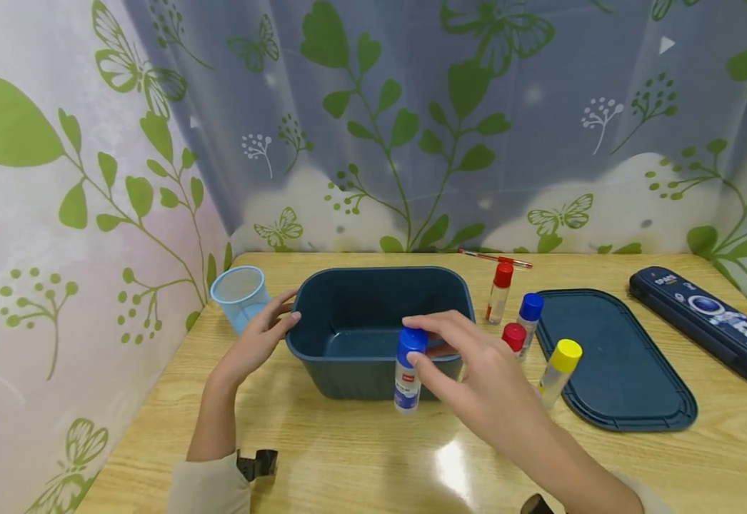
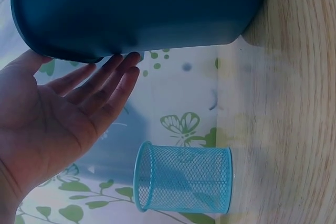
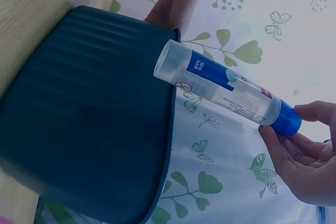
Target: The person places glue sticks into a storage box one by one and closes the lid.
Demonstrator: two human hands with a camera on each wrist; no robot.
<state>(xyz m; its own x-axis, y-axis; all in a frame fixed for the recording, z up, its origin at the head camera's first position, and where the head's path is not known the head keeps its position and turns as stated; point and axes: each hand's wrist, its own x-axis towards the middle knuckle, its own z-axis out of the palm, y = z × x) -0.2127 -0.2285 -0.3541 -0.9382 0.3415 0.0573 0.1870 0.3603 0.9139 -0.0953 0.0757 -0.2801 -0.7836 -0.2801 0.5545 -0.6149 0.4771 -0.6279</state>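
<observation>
The right hand (image 1: 479, 364) pinches the blue cap of a bottle (image 1: 408, 378) between thumb and fingers. This bottle is a clear, slim cylinder with a blue and white label, and it hangs in the air before the near wall of the bin (image 1: 354, 378), well above the table (image 1: 322, 457). The bin is dark blue-green plastic, deep, with rounded corners and sloping walls; the right wrist view shows soft ridges on its outside. At its left end, the left hand (image 1: 263, 332) touches the rim and wall, its fingers rather straight and slightly apart. Near it stands the cup (image 1: 241, 296), a light blue cylinder of fine mesh.

On the right, a yellow-capped bottle (image 1: 560, 368), a blue-capped one (image 1: 530, 318) and two red-capped ones (image 1: 499, 294) (image 1: 513, 336) stand close to the flat lid (image 1: 624, 357), which has a grooved edge. Behind lies a thin red pen (image 1: 495, 258); beyond the lid, a dark case (image 1: 710, 321) with an astronaut print.

The right hand hides most of the nearer red-capped bottle and the foot of the yellow-capped one. The near wall covers part of the bin's floor. The small letters on the label I cannot read.
</observation>
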